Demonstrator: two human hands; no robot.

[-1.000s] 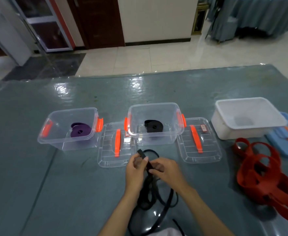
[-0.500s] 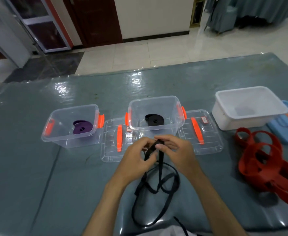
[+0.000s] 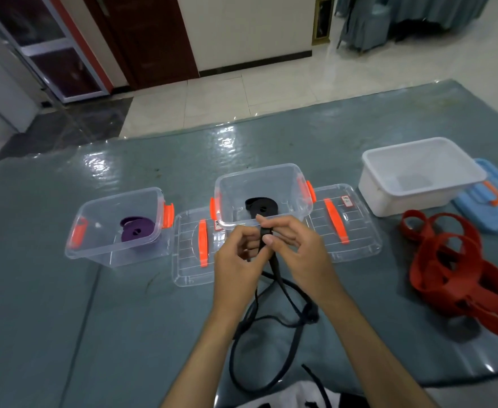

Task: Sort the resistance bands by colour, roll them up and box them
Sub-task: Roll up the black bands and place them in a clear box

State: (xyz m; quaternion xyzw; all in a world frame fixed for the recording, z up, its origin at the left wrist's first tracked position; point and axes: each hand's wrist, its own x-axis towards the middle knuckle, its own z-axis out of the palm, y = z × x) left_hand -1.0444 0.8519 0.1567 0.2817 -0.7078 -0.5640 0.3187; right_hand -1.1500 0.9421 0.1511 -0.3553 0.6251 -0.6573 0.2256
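My left hand point(image 3: 237, 260) and my right hand point(image 3: 297, 245) both pinch the folded end of a loose black band point(image 3: 274, 313), held just above the table. The rest of it trails in loops towards me. Behind my hands stands a clear box point(image 3: 227, 187) with a rolled black band point(image 3: 261, 207) inside. To the left, another clear box point(image 3: 94, 207) holds a rolled purple band point(image 3: 138, 231). A heap of red bands point(image 3: 453, 269) lies on the right, in front of an empty white box point(image 3: 389, 198).
Two clear lids with orange handles lie flat, one lid point(image 3: 188, 260) between the clear boxes and one lid point(image 3: 353, 228) right of the middle box. A blue lid point(image 3: 495, 198) lies at the far right. The table has a glossy grey-green cover point(image 3: 50, 319).
My hands have lifted the black band's end up and away from me, towards the middle box, and folded it over between the fingers. The loops on the table have drawn in closer.
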